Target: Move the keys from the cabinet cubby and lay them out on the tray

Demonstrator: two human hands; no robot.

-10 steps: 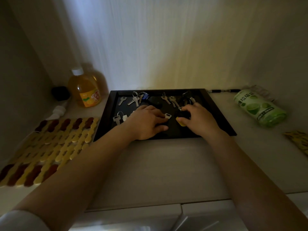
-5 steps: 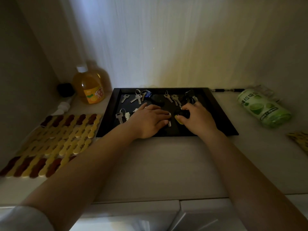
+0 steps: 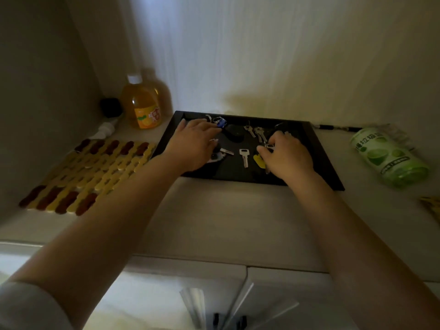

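A black tray [image 3: 233,173] lies on the cubby shelf with several keys spread over it. A lone silver key [image 3: 244,157] lies in the middle, with a yellow-headed key [image 3: 259,161] right of it. Behind them are a black fob [image 3: 234,134], a blue-tagged key ring [image 3: 221,122] and a silver bunch [image 3: 258,133]. My left hand [image 3: 194,146] rests flat over the tray's left part, fingers spread above keys that it partly hides. My right hand [image 3: 287,154] hovers at the right part, thumb and fingers pinched on a small silver key ring.
An orange juice bottle [image 3: 144,108], a black object [image 3: 110,107] and a white tube [image 3: 104,129] stand at the back left. A yellow-and-brown mat [image 3: 95,172] lies left of the tray. A green canister [image 3: 388,156] lies on its side at the right, behind it a dark rod [image 3: 338,127].
My left hand has moved left and back, uncovering the lone silver key in the middle. My right hand has shifted slightly right, and the yellow-headed key now lies beside its thumb.
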